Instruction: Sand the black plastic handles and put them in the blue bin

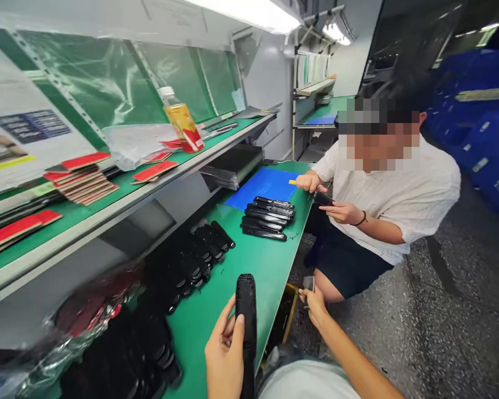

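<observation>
My left hand [227, 354] is closed around a long black plastic part [246, 310], held upright over the front edge of the green table. Its rounded top end has a row of fine ridges. My right hand [315, 306] is off the table's edge, lower right, with fingers closed on a small greyish flat piece [309, 284] whose kind I cannot make out. On the table, left of my left hand, many similar black parts lie in piles [199, 255]. A larger heap [125, 354] fills the lower left, beside clear plastic wrap [45, 354].
A co-worker [382, 194] sits at right, holding a yellow-ended tool [292, 182] and a dark part [323, 198]. More black parts [268, 217] lie by a blue sheet [261, 187]. Above, a shelf [216, 147] carries a bottle [182, 122] and red-topped pads [85, 180]. A yellow-rimmed bin [291, 313] stands below.
</observation>
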Demonstrator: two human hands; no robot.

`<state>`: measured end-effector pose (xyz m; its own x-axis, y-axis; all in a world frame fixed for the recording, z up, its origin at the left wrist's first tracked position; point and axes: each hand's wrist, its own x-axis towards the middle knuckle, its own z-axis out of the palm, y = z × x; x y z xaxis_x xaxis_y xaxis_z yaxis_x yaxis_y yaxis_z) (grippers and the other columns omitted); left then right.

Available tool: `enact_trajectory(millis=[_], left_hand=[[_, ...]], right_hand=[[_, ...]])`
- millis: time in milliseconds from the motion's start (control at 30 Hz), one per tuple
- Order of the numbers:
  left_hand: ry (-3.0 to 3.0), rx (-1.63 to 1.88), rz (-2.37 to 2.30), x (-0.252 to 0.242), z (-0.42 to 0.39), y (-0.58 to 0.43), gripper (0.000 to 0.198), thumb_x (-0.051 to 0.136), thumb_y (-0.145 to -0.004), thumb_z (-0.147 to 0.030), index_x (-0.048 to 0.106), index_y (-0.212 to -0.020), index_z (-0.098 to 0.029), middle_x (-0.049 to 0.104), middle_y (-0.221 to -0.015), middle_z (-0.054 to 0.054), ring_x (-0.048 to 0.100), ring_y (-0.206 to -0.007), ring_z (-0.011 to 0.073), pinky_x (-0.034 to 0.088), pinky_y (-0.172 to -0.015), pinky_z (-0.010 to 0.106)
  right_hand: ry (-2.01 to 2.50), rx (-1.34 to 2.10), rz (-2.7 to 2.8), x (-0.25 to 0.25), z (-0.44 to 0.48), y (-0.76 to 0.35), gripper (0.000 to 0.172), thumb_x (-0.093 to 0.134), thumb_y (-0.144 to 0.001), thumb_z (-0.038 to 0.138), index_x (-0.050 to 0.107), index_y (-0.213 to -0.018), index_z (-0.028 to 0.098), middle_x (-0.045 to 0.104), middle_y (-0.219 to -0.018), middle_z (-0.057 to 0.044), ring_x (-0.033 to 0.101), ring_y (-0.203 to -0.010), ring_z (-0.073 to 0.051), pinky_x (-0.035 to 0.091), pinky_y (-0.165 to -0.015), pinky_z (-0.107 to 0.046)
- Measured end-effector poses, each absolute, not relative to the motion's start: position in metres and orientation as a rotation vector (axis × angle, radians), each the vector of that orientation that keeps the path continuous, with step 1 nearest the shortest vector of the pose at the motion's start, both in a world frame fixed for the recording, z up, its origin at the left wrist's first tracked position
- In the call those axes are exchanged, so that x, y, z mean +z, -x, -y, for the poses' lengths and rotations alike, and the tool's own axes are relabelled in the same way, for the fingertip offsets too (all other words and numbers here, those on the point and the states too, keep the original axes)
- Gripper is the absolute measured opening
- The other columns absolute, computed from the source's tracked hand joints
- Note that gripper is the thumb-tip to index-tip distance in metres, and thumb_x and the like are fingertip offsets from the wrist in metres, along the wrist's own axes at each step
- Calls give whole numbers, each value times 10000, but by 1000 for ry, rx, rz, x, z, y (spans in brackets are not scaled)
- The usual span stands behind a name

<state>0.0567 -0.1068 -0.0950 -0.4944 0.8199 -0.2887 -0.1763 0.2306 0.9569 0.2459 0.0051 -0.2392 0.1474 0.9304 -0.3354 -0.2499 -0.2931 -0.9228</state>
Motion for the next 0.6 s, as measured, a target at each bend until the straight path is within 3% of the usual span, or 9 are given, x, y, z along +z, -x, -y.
enact_trajectory(millis=[167, 267, 467, 600], left_hand=[[-585, 1428, -1595, -100, 137, -52, 633, 740, -770, -482, 623, -1306, -166, 754, -1120, 113, 691, -1065, 259, 518, -967, 331], [-579, 1428, -1577, -106, 160, -55, 569, 702, -799, -479, 644, -1290, -197, 718, -1216, 90, 647, -1156, 263, 490, -1018, 349], [-764, 1421, -1772, -117, 206, -69, 384, 595, -867, -386, 708, -1214, -266, 703, -1242, 28, 641, -1168, 256, 460, -1049, 343], [-701, 1352, -1880, -119, 228, -68, 338, 611, -835, -339, 747, -1143, -311, 754, -1118, 17, 683, -1093, 277, 531, -952, 324]], right_hand=[[1271, 1208, 975, -186, 14, -248, 498, 657, -891, 381, 507, -1333, 209, 585, -1329, -91, 611, -1131, -258, 504, -998, -471], [1139, 1163, 1183, -138, 45, -227, 631, 718, -825, 376, 463, -1393, 269, 588, -1344, -78, 626, -1119, -246, 473, -1059, -455], [781, 781, 1889, -90, 97, -182, 641, 610, -851, 64, 478, -1411, 348, 522, -1383, -77, 517, -1288, -241, 457, -1084, -417], [755, 886, 2011, -102, 107, -182, 575, 513, -875, 24, 532, -1364, 325, 543, -1352, -87, 547, -1255, -227, 485, -1055, -395]])
